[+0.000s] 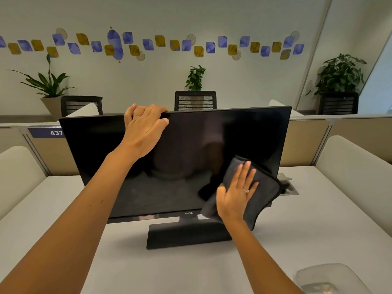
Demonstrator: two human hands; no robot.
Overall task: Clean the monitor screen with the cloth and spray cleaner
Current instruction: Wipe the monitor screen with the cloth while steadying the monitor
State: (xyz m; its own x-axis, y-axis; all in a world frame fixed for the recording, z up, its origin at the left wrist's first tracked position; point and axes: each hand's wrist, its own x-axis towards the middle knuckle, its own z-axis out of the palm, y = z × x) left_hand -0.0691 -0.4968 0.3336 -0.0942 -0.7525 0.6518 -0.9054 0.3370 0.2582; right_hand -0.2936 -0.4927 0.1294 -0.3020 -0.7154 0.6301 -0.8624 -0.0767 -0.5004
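A black monitor (101,153) with a dark, switched-off screen stands on its flat base (186,234) in the middle of the desk. My left hand (144,128) grips the monitor's top edge, fingers curled over it. My right hand (235,194) lies flat, fingers spread, pressing a dark grey cloth (263,192) against the lower right corner of the screen. The cloth hangs past the monitor's bottom and right edges. No spray bottle shows clearly; a blurred clear plastic object (326,279) sits at the bottom right.
The grey desk (63,209) is bounded by beige partition panels (307,141) behind and padded dividers at both sides. A cable port (290,188) sits behind the monitor's right edge. Office chairs (195,100) and potted plants (339,75) stand beyond the partition.
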